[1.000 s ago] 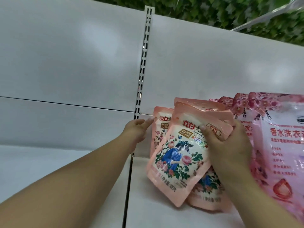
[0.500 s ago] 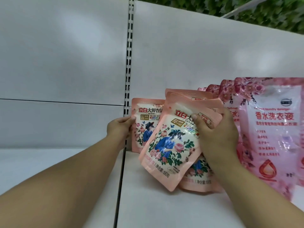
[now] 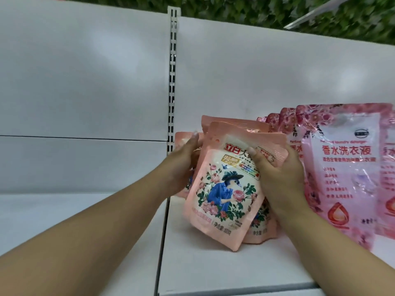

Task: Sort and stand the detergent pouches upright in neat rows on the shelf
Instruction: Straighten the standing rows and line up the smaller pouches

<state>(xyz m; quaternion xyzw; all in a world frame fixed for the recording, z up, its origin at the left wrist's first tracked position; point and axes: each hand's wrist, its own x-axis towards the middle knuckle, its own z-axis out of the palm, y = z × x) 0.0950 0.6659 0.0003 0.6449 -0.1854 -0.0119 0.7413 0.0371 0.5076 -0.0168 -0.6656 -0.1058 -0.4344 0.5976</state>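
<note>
The right hand (image 3: 277,180) grips the front floral pouch (image 3: 224,189) at its upper right corner, thumb across the printed face and fingers curled behind; the pouch hangs tilted, its lower corner close above the shelf deck (image 3: 213,270), contact not determinable. More pouches of the same print (image 3: 259,229) sit directly behind it, leaning against one another. The left hand (image 3: 181,165) lies with straight fingers flat against the pouch at the back left (image 3: 180,139), beside the slotted upright (image 3: 172,82); it presses rather than pinches. To the right stands a row of taller rose-printed pouches (image 3: 342,167), upright and touching the small group. Assessment: the pouches are soft film, evidently liquid-filled, glossy and likely slippery; they will sag and topple unless the base is set flat. The sealed top edge is the stiffest part and the soundest place to hold, with a second hand steadying the side. Room for movement: open deck lies in front of and to the left of the group, across the seam (image 3: 162,231) between shelf sections; the right side is blocked by the tall row, the rear by the back panel (image 3: 256,82). The front edge of the deck is near; a pouch set too far forward could slide off.
</note>
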